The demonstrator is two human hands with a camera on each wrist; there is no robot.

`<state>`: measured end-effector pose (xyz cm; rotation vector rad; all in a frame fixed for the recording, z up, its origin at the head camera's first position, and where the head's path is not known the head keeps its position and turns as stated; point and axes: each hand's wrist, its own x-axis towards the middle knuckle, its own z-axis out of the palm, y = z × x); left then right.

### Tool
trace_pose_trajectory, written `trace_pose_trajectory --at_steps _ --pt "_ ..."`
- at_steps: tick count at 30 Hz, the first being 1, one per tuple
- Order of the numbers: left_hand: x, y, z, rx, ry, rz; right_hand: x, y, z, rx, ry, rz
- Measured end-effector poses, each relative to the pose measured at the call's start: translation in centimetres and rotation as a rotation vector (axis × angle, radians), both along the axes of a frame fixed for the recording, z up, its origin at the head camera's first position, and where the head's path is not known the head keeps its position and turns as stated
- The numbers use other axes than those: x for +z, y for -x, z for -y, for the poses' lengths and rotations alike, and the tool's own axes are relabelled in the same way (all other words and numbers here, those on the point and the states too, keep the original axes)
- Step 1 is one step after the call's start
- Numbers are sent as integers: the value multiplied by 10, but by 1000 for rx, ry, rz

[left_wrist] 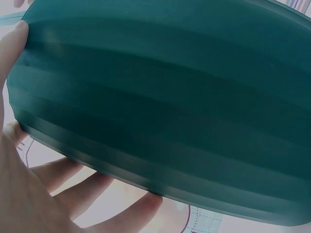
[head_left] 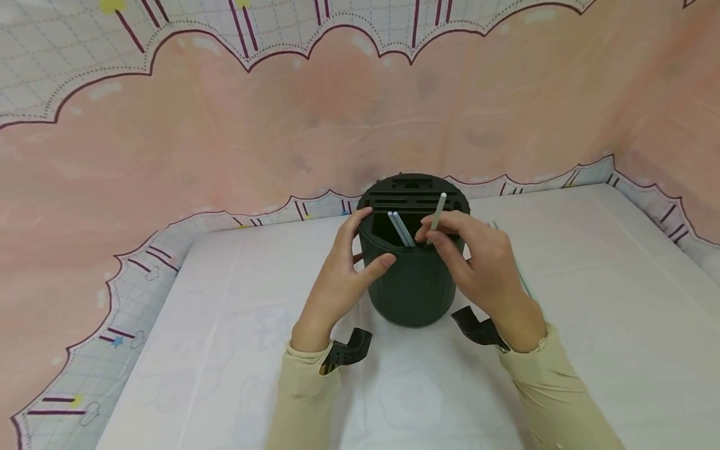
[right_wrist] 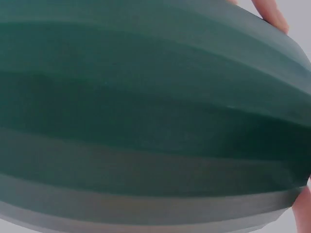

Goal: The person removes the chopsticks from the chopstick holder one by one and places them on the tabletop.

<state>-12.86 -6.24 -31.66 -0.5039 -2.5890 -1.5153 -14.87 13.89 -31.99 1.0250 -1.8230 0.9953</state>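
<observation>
A dark green ribbed container stands upright on the white surface, its slotted top partly open at the front. Two pale blue sticks lean side by side in that opening. My left hand holds the container's left side, thumb at the front; in the left wrist view its fingers spread along the ribbed wall. Between thumb and fingertips my right hand pinches a pale green stick at the right of the opening. Its lower end is hidden. The right wrist view is mostly container wall.
A thin green strip lies on the white surface, partly behind the right forearm. Peach-coloured patterned cloth rises behind the surface. Black wrist straps show on both arms.
</observation>
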Motion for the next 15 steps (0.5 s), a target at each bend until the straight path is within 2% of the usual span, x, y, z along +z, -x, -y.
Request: trace_pose_trajectory --at_steps 3,9,12,15 --pt "0 0 0 -2 -4 2 1 0 0 12 -19 -18" --pt "1 0 0 -7 -13 8 4 -1 0 94 -31 -16" --pt "1 0 1 -7 -8 5 5 -1 1 94 -20 -29" --pt "2 1 1 -2 -2 2 5 -1 2 59 47 -58"
